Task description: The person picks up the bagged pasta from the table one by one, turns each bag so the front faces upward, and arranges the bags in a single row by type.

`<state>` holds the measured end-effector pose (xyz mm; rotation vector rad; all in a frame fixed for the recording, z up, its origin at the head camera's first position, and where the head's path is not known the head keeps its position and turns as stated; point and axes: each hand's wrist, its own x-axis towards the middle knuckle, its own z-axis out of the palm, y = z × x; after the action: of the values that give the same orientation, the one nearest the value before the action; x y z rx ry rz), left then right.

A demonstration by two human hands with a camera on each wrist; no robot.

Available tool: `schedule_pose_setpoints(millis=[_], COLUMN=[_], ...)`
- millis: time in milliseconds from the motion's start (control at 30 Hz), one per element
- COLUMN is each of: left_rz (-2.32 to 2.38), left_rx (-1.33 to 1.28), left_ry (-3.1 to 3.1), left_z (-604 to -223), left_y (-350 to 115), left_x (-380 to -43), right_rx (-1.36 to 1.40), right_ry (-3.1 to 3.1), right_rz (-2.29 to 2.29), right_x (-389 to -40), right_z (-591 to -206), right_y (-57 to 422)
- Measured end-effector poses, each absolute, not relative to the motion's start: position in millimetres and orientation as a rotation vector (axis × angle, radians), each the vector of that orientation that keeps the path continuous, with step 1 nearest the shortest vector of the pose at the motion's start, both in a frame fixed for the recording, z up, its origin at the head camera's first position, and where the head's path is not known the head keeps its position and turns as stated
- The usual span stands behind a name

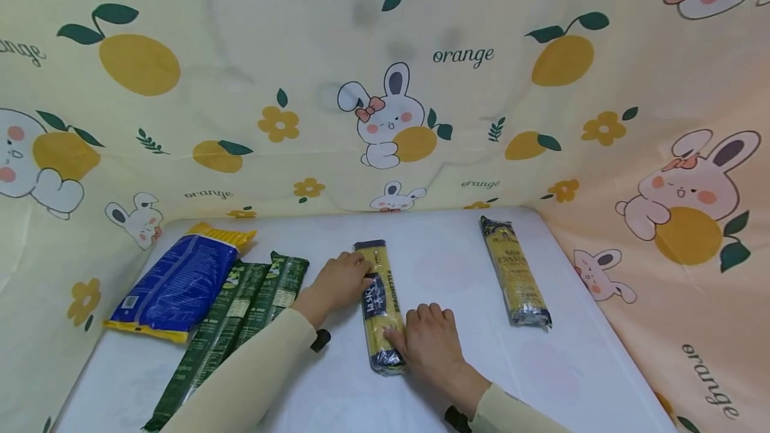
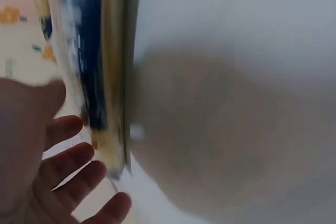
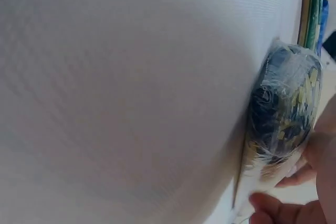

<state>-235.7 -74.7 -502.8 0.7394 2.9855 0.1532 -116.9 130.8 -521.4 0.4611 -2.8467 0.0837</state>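
Observation:
A yellow packet of noodles (image 1: 385,313), with dark blue ends and a blue label, lies lengthwise on the white table. My left hand (image 1: 339,279) is at its upper left side, fingertips over the edge near the label. In the left wrist view the fingers (image 2: 89,177) are spread and loosely bent alongside the blurred packet (image 2: 94,51). My right hand (image 1: 433,346) rests by the lower right side, its thumb on the packet and its other fingers beside it. The right wrist view shows the packet's crinkled clear end (image 3: 286,98) close up.
Two green packets (image 1: 240,306) lie at the left, beside a blue bag with yellow ends (image 1: 174,282). Another yellow noodle packet (image 1: 514,272) lies at the right. A printed cloth (image 1: 313,172) hangs behind the table and along its sides.

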Motion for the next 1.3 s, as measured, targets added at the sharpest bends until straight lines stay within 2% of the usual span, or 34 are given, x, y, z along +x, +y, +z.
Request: schedule_pose_setpoints(millis=[167,367,767,1033,1167,1300], left_rz=[0.207,0.219,0.083,0.129,0.133,0.128], left_rx=[0.824,0.868,0.932,0.914,0.907,0.856], left_ry=[2.788,2.723,2.810,2.775,2.797,2.839], left_z=[-503,-508,-521,-513,-506,-494], left_y=[-82,-88,-70,-68,-84,-121], left_x=[-211,-204,-212,-211,-207,-205], right_rx=[0.599,0.720,0.683,0.592,0.526,0.449], right_ry=[-2.762,-2.895,-3.044,-3.110,-3.130,-3.167], right_rz=[0.061,-0.033,0.102,0.086,0.064,0.096], right_x=[-116,-112,-122,-129,-135,-142], right_z=[-520,-522,-534,-538,-537,-533], right_y=[124,107,104,104,109,121])
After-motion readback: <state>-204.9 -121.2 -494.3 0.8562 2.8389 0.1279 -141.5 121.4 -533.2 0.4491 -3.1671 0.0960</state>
